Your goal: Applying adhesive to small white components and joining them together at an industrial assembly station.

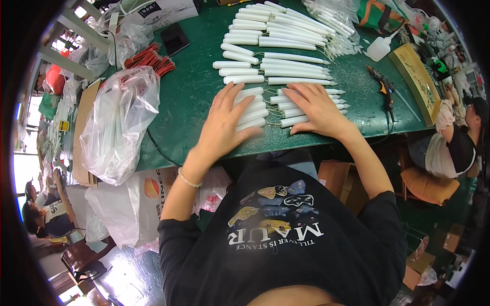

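On the green table, short white tubes (252,115) lie in a row, joined by thin wires to longer white candle-shaped sticks (292,122) with pointed tips. My left hand (224,122) lies over the left ends of the nearest short tubes, its fingers spread. Resting on the nearest pointed sticks, my right hand (319,112) also has its fingers apart and partly covers them. Farther up the table are more wired pairs, with short tubes (242,38) on the left and pointed sticks (291,43) on the right.
A plastic bag of white tubes (122,125) and red wires (153,60) lie left, near a black phone (174,39). To the right are a glue gun (384,89), a white squeeze bottle (380,48) and a shallow yellow box (416,81). A person (451,137) sits at right.
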`<control>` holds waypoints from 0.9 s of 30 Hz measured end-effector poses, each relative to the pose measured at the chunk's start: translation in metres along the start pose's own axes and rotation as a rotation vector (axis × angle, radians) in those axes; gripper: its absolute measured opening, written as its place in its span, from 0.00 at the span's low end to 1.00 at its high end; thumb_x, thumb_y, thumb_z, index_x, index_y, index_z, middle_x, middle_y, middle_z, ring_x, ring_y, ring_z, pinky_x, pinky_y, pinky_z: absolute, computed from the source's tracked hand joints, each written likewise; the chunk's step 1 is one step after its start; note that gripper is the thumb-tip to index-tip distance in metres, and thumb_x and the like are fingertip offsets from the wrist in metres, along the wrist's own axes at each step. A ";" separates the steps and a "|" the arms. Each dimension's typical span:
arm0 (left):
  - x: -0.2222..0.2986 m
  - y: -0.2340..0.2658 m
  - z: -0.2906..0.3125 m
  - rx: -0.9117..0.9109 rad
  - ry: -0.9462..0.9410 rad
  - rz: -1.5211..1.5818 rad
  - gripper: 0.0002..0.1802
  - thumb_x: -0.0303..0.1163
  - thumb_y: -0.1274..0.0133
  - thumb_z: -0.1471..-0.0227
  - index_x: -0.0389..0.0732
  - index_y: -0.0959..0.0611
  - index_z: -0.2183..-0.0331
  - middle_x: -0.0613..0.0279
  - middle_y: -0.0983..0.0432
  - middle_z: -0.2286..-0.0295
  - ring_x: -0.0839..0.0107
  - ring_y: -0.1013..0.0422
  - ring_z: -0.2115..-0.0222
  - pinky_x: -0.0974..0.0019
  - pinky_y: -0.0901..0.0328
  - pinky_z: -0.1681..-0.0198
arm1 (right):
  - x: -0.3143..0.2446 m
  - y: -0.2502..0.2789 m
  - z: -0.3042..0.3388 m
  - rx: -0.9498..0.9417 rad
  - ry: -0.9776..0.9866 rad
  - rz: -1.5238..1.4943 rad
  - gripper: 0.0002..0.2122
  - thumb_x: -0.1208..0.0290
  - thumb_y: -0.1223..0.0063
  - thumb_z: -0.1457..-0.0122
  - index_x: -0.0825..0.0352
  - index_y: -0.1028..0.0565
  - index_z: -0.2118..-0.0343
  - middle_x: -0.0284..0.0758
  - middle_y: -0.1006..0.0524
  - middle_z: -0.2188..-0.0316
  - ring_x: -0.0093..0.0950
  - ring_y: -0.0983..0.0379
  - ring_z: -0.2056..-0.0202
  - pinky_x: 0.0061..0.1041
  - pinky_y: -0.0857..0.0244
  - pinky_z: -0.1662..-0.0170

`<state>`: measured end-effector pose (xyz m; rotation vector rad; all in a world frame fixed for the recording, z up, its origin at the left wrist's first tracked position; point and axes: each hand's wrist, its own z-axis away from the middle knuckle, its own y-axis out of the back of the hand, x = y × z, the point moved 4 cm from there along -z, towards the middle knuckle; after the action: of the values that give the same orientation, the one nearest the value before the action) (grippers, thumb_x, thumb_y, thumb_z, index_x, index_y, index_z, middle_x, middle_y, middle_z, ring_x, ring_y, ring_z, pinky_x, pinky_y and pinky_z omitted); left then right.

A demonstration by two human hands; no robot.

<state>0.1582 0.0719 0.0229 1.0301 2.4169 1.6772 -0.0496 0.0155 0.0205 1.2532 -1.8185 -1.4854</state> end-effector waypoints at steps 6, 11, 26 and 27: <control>0.026 -0.018 -0.019 0.120 0.040 0.021 0.24 0.41 0.39 0.65 0.37 0.22 0.66 0.51 0.35 0.56 0.51 0.43 0.51 0.53 0.46 0.48 | 0.010 0.000 0.004 0.086 -0.133 -0.028 0.22 0.62 0.47 0.52 0.67 0.32 0.55 0.37 0.33 0.55 0.37 0.39 0.52 0.34 0.48 0.48; 0.032 -0.028 -0.028 0.086 -0.003 -0.001 0.25 0.42 0.39 0.65 0.35 0.23 0.66 0.48 0.35 0.58 0.50 0.43 0.51 0.52 0.48 0.47 | 0.010 -0.001 0.004 0.156 -0.115 -0.031 0.16 0.68 0.50 0.50 0.68 0.30 0.58 0.37 0.31 0.58 0.37 0.37 0.55 0.33 0.44 0.51; 0.000 -0.007 0.011 0.149 0.265 -0.009 0.31 0.37 0.43 0.56 0.35 0.34 0.52 0.41 0.45 0.49 0.45 0.45 0.49 0.53 0.45 0.48 | 0.055 0.037 0.038 0.594 -0.427 -0.084 0.08 0.71 0.49 0.48 0.67 0.27 0.65 0.38 0.28 0.64 0.36 0.32 0.61 0.29 0.40 0.56; -0.002 -0.009 0.014 0.136 0.312 0.065 0.32 0.37 0.44 0.55 0.35 0.35 0.50 0.41 0.47 0.48 0.44 0.46 0.48 0.53 0.46 0.47 | 0.066 0.046 0.043 0.656 -0.542 -0.102 0.09 0.70 0.48 0.48 0.68 0.28 0.66 0.38 0.28 0.65 0.35 0.32 0.63 0.29 0.40 0.58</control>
<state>0.1601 0.0804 0.0090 0.9311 2.7511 1.8405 -0.1311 -0.0206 0.0387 1.3106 -2.8007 -1.4208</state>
